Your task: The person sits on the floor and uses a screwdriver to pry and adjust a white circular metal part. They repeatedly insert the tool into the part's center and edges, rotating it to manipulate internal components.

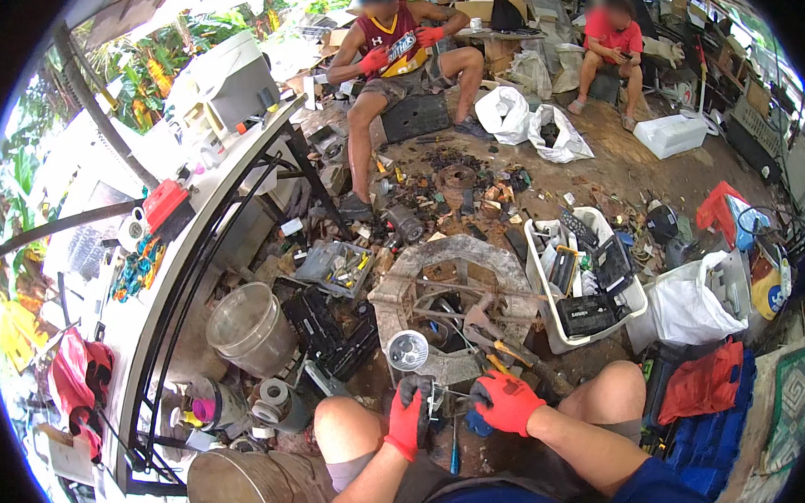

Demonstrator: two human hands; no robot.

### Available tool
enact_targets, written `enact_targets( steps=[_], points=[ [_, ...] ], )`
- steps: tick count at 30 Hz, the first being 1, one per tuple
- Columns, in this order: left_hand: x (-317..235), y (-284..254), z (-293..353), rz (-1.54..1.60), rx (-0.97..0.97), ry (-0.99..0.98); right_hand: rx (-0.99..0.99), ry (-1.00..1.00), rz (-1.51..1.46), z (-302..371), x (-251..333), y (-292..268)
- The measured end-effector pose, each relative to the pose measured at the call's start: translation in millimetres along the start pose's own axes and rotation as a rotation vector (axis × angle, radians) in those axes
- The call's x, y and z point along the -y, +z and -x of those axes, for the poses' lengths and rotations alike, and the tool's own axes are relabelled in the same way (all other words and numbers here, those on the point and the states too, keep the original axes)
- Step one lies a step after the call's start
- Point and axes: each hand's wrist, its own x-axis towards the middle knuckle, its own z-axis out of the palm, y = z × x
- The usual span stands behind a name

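Observation:
My left hand (409, 417), in a red glove with dark fingers, is closed on a small silvery metal part (436, 399) between my knees. From the right, my right hand (509, 403), in a matching glove, is closed with its fingers toward that part. A thin shaft (461, 396) shows between the two hands; its kind is too small to tell. Just beyond my left hand is a round, shiny lamp reflector (407, 350). A blue-handled tool (455, 447) lies below the hands, and a blue lump (476, 422) shows beside my right glove.
Ahead stands a worn octagonal frame (391, 298) with a hammer (490, 331) and pliers-like tools on it. A white bin (637, 305) of electronic parts is at right, buckets (252, 328) and a long table (225, 174) at left. Two people sit at the back among scrap.

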Motion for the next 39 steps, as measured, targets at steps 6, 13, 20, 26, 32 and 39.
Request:
enact_targets(
  steps=[6, 13, 20, 26, 32, 39],
  points=[
    [-0.3, -1.8, 1.0, -0.058, 0.005, -0.006, -0.012, 0.017, 0.002, -0.9, 5.1, -2.3],
    [11.0, -6.6, -3.2, -0.151, -0.010, 0.167, -0.140, -0.041, 0.073, 0.9, 3.4, 9.8],
    [2.1, 4.5, 0.5, -0.149, -0.007, 0.017, -0.085, -0.012, -0.051, -2.3, -0.6, 15.4],
    [24.5, -15.6, -3.1, -0.183, 0.018, 0.107, -0.149, -0.015, 0.001, 0.9, 14.3, 10.0],
    [18.6, -3.2, -4.5, -0.287, 0.055, 0.218, -0.214, 0.005, 0.052, 3.6, 3.5, 16.7],
    [4.9, 6.0, 5.0, -0.218, 0.038, 0.091, -0.142, -0.005, -0.056, 2.6, 6.1, 21.4]
  ],
)
